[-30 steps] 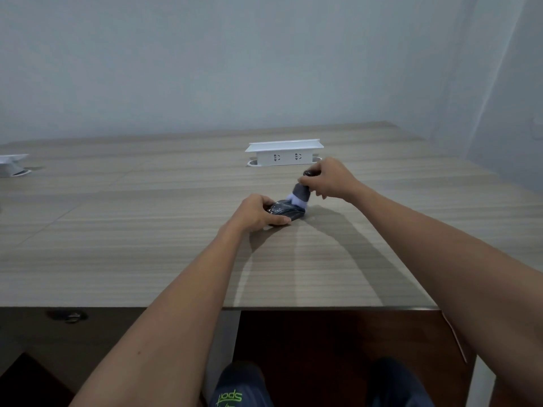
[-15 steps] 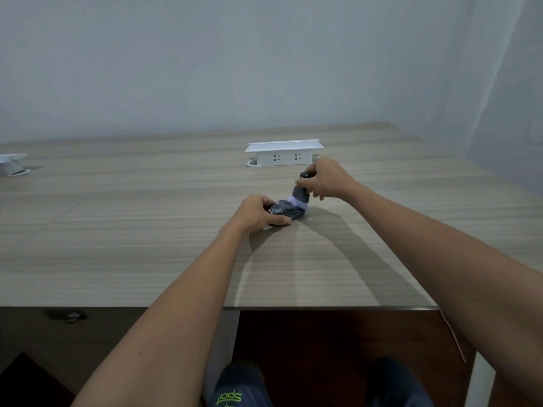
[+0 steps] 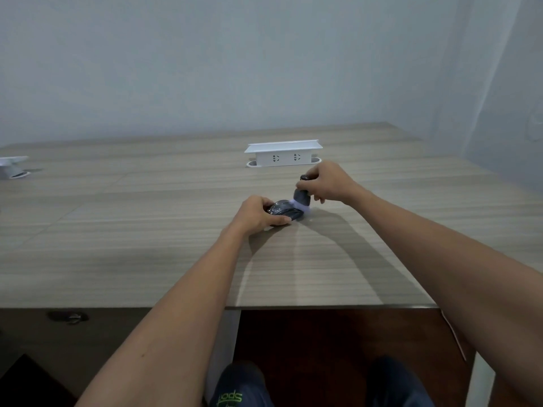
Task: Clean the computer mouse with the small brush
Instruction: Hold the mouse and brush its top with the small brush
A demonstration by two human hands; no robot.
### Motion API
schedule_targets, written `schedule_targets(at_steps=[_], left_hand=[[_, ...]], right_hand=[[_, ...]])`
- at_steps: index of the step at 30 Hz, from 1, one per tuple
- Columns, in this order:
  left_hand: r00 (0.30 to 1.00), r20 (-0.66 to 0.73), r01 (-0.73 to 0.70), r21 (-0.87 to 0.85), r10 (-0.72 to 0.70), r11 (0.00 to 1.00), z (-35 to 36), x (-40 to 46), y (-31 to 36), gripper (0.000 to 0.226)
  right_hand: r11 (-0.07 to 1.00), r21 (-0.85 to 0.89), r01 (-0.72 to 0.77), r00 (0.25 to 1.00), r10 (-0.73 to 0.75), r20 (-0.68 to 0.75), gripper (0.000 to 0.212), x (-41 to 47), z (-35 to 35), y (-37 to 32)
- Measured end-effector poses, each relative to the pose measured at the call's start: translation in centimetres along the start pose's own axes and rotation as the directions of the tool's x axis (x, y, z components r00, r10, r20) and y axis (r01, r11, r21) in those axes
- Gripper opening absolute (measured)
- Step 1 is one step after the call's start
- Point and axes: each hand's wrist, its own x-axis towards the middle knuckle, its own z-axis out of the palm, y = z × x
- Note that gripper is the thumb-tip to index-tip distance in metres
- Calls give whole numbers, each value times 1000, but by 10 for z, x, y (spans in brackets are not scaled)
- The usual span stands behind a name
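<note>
A dark computer mouse [image 3: 286, 211] lies on the wooden table [image 3: 147, 230], a little right of the middle. My left hand [image 3: 258, 215] grips its near side, thumb along the front edge, and hides part of it. My right hand [image 3: 327, 181] is closed around the dark handle of a small brush [image 3: 302, 197]. The brush stands nearly upright, and its pale bristles press on the far right end of the mouse.
A white raised socket box [image 3: 283, 155] stands just behind the hands. Another white box [image 3: 11, 167] sits at the far left edge. The table's front edge runs below my forearms, with my knees underneath. A wall stands close on the right.
The brush and my right hand have shifted slightly left and back across the far end of the mouse. My left hand and the mouse have stayed in place.
</note>
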Motion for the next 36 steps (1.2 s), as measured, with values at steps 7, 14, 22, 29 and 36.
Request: schedule_targets(at_steps=[7,14,22,29,36], left_hand=[[1000,-8,-10,4,10,1000,1,-4,1,42],[1000,-23,-15,1,15,1000,3,-3,-1,43],[999,-24,-21,11,21,1000,3,-2,-2,44],[999,-25,-23,18,24,1000,3,-3,-2,47],[1000,-3,-20,33,20,999,1,-3,-2,45]], right_hand=[[999,42,-6,1000,6,21,20,2,-1,-7],[998,-68,-16,1000,16,-2,22,4,4,1],[990,-136,39,999,-39,6,33,5,2,0],[996,-44,82,996,-82,19,26,3,7,-3],[998,-40,46,999,-47,-3,26,6,7,-3]])
